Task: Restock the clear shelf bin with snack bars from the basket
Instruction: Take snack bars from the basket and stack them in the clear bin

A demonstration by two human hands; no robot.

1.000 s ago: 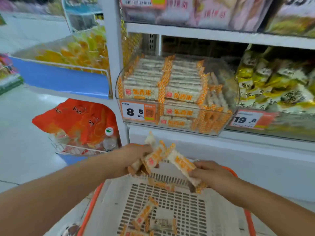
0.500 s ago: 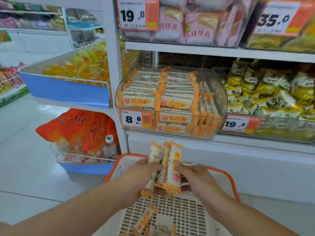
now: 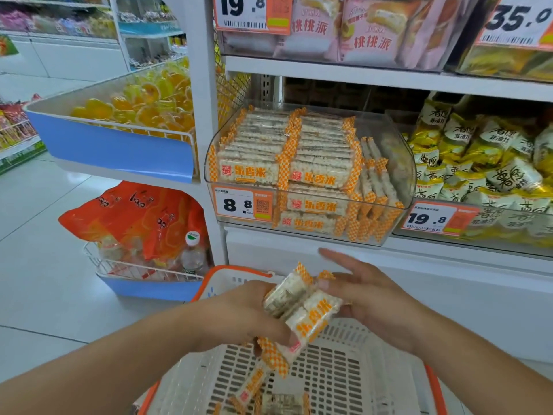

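Head view, looking down past a shop shelf: both bare hands meet over a basket (image 3: 344, 369) at the bottom centre of the frame, a white slotted plastic one with an orange rim. Between them is a small bunch of snack bars (image 3: 302, 307), each a pale block of puffed rice in a clear wrapper, with orange-and-white checked ends and orange characters along one side. The left hand (image 3: 239, 316), coming in from the lower left, has its fingers curled round the lower ends of the bunch. The right hand (image 3: 368, 298), from the lower right, pinches the upper end with its thumb while its other fingers stretch out almost straight toward the shelf. The bars lie tilted, upper ends toward the upper centre of the frame, lower ends toward the basket.

More of the same bars lie loose on the basket floor (image 3: 257, 384), just below the hands.

Above the hands, in the middle of the frame, stands the clear shelf bin (image 3: 401, 163), with rounded transparent walls. Inside, two neat stacks of bars lie flat side by side, and a further row stands on edge to their right; the right end of the bin shows bare space behind its wall. A white and orange price tag (image 3: 244, 203) reading 8.8 is fixed to the bin's front left.

To the right of the bin are yellow and white snack packets (image 3: 484, 163); on the shelf above, pink packets (image 3: 368, 28). At the left of the frame a blue-fronted tray holds yellow sweets (image 3: 143, 106), and below it lie orange bags (image 3: 140, 217).
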